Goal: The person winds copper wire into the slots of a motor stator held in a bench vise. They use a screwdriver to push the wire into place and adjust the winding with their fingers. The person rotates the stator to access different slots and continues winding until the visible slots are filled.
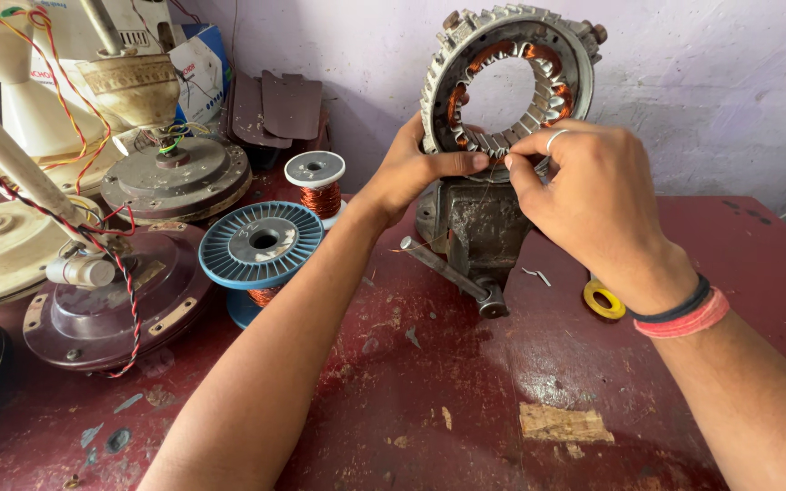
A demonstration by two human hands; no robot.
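Both my hands are at the lower edge of the stator ring (509,84), which stands upright in the small bench vise (471,223) near the back of the worktop (466,400). My left hand (408,173) holds the ring at its lower left, thumb pressed on the slotted inner edge, so this grip is closed on the ring. My right hand (589,195) has thumb and forefinger pinched narrow, just beside the left thumb; it seems to hold a thin copper wire (429,241), but the wire is too fine for me to be sure. A faint strand goes down past the vise toward the left. Some slots already carry copper coils (559,91). I think the danger is in the strand: if I pull too hard over the sharp slot edge, the coating may scrape or the wire may snap. The loose part could also catch on the vise handle (452,275). To my left stand a blue spool (261,244) and a smaller white spool (316,182) of copper wire, and several fan motors (102,300). A yellow tape roll (603,299) lies under my right wrist.
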